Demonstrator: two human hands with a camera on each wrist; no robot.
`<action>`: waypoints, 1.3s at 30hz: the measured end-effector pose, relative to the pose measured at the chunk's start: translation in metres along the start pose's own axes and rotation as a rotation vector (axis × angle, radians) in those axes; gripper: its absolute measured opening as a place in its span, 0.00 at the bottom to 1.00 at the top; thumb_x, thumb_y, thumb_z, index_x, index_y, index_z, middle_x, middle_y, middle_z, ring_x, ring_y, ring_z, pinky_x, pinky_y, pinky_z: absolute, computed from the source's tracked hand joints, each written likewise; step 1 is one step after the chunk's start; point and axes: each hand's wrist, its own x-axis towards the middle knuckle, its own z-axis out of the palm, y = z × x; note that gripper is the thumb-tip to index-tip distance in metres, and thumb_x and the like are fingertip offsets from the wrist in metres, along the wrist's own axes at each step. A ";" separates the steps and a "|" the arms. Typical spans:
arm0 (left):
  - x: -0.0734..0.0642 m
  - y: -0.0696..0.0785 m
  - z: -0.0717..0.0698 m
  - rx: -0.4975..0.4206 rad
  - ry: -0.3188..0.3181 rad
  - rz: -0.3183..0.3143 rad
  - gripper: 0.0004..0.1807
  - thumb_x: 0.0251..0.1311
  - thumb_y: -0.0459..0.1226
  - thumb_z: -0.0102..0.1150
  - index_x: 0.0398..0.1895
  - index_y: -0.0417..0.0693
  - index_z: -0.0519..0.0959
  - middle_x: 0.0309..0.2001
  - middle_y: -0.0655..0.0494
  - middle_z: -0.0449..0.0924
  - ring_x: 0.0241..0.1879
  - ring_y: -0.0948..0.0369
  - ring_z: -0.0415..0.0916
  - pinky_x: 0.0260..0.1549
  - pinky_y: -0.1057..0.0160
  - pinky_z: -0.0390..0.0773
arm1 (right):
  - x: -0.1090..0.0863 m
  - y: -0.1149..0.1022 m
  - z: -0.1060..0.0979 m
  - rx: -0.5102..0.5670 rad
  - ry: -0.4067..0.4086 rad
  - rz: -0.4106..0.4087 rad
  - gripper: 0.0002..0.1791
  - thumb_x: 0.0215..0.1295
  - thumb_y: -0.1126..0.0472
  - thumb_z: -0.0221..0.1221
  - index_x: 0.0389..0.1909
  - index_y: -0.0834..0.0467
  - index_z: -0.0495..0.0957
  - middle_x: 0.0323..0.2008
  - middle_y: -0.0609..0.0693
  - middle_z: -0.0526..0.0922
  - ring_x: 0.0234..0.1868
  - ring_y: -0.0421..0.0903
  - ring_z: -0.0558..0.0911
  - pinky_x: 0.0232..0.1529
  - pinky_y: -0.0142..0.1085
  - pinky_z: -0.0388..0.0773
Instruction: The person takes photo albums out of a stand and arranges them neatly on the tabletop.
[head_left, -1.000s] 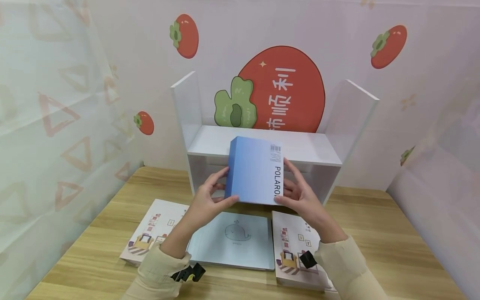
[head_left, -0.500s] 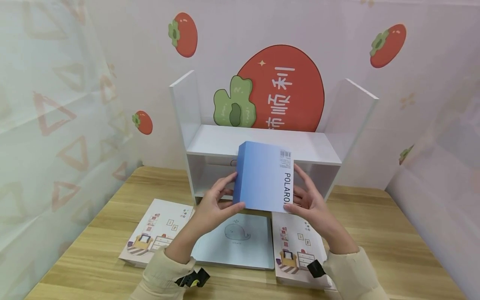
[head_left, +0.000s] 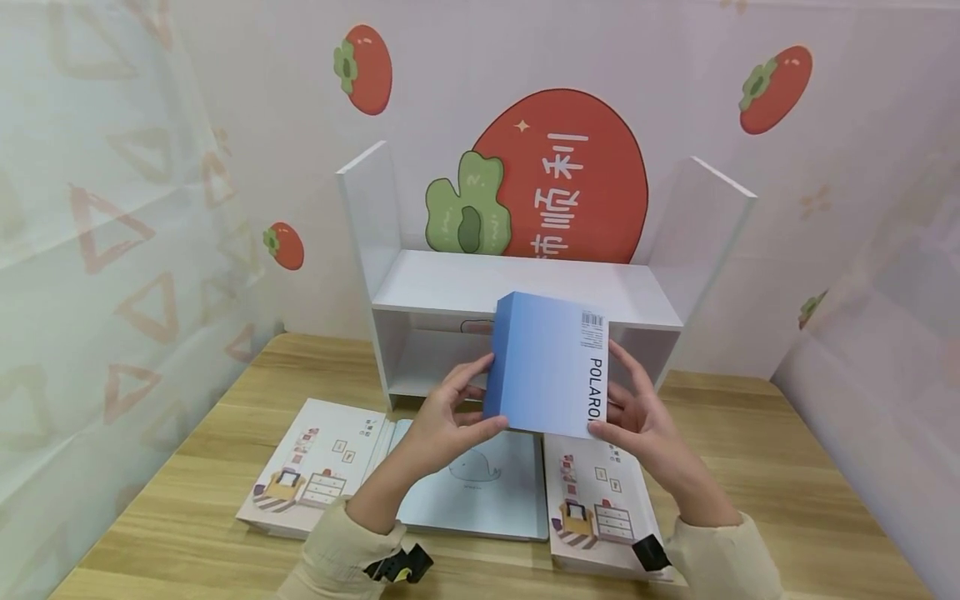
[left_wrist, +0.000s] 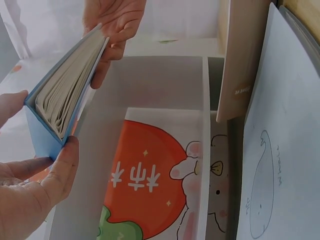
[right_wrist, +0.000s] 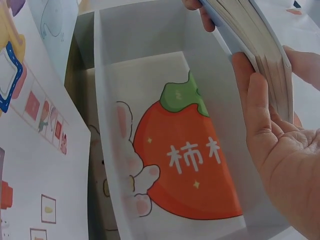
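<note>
Both hands hold a blue-and-white photo album (head_left: 551, 367) by its two sides, tilted in front of the white shelf. Black "POLARO" lettering and a barcode run along its right side in the head view. My left hand (head_left: 442, 425) grips the spine side, thumb on the near face. On the opposite edge, my right hand (head_left: 645, 421) has its thumb over the near corner and fingers behind. From the left wrist, the album (left_wrist: 70, 90) shows its page edges between hard covers. The right wrist view has the right hand (right_wrist: 285, 145) around the pages' edge.
A white two-level shelf (head_left: 450, 279) stands at the back of the wooden table (head_left: 750, 467). Before it lie a pale blue whale-printed book (head_left: 510, 508) and, on either side, white illustrated books (head_left: 322, 475), the right stack (head_left: 600, 508) below my right hand.
Both hands have carried the album to the right and slightly down, uncovering more of the shelf's lower level on the left. Their grip on it looks the same.
</note>
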 end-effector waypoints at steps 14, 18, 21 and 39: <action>0.004 0.000 0.018 -0.042 -0.053 0.038 0.43 0.60 0.35 0.68 0.77 0.47 0.58 0.69 0.44 0.63 0.57 0.49 0.74 0.53 0.61 0.82 | -0.012 -0.008 -0.009 0.016 0.069 -0.099 0.49 0.64 0.84 0.50 0.77 0.50 0.39 0.56 0.40 0.81 0.50 0.38 0.85 0.44 0.34 0.85; 0.006 0.001 0.024 -0.050 -0.062 0.054 0.43 0.61 0.35 0.68 0.77 0.47 0.58 0.69 0.45 0.63 0.57 0.50 0.74 0.53 0.62 0.82 | -0.016 -0.011 -0.011 0.005 0.103 -0.106 0.49 0.63 0.85 0.49 0.78 0.51 0.39 0.57 0.40 0.81 0.51 0.38 0.85 0.45 0.33 0.85; 0.008 0.003 0.028 -0.063 -0.068 0.061 0.43 0.61 0.34 0.68 0.77 0.47 0.57 0.69 0.45 0.63 0.57 0.50 0.74 0.53 0.61 0.82 | -0.020 -0.014 -0.014 0.009 0.102 -0.126 0.50 0.62 0.86 0.49 0.78 0.52 0.39 0.59 0.40 0.81 0.51 0.39 0.85 0.45 0.33 0.85; 0.012 0.008 0.065 -0.079 -0.148 0.008 0.44 0.61 0.36 0.68 0.77 0.54 0.57 0.71 0.55 0.62 0.57 0.61 0.74 0.55 0.68 0.79 | -0.052 -0.017 -0.044 0.113 0.012 -0.214 0.51 0.60 0.90 0.42 0.78 0.57 0.34 0.64 0.49 0.77 0.56 0.44 0.84 0.47 0.35 0.85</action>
